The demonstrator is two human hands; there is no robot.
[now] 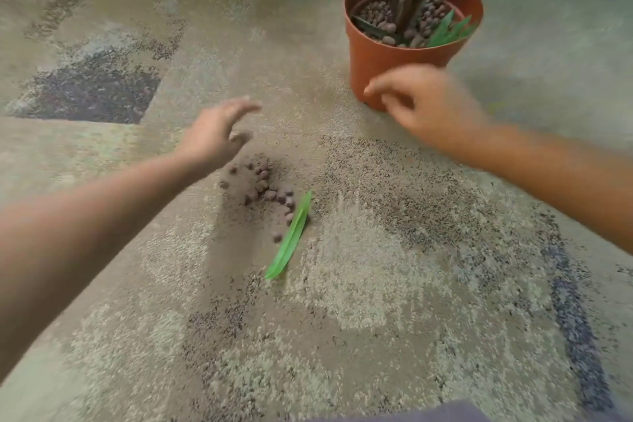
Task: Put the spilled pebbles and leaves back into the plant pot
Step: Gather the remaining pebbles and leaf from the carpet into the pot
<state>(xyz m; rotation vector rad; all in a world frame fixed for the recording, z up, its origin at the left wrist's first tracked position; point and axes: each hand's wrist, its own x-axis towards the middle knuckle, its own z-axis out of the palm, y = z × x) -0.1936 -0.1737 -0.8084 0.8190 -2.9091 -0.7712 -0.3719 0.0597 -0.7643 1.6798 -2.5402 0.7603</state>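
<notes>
Landmark: the plant pot (pixel 407 55), upright on the carpet (pixel 376 284), upper right of view.

Left hand (pixel 212 137), well left of the pot and lower: fingers (pixel 245 108) spread flat and open, holding nothing, hovering just above the far edge of the spill. Contact with the carpet cannot be confirmed; motion blur.

Spilled pebbles (pixel 265 190): loose cluster below-left of the pot, well apart from it. One green leaf (pixel 291 238) lies at the cluster's near-right edge, touching a few pebbles.

Right hand (pixel 424 106): directly in front of the pot's base, fingers (pixel 375 87) curled inward, loosely closed. Whether they hold anything cannot be told; they look close to or against the pot wall.

Risks, as judged:
- A flat sweep by the left hand could scatter round pebbles further across the pile instead of gathering them.
- Small pebbles may sink into carpet fibres and be missed.
- The right hand could nudge or tip the pot, spilling more.
- A fast scoop may crease the leaf.
</notes>
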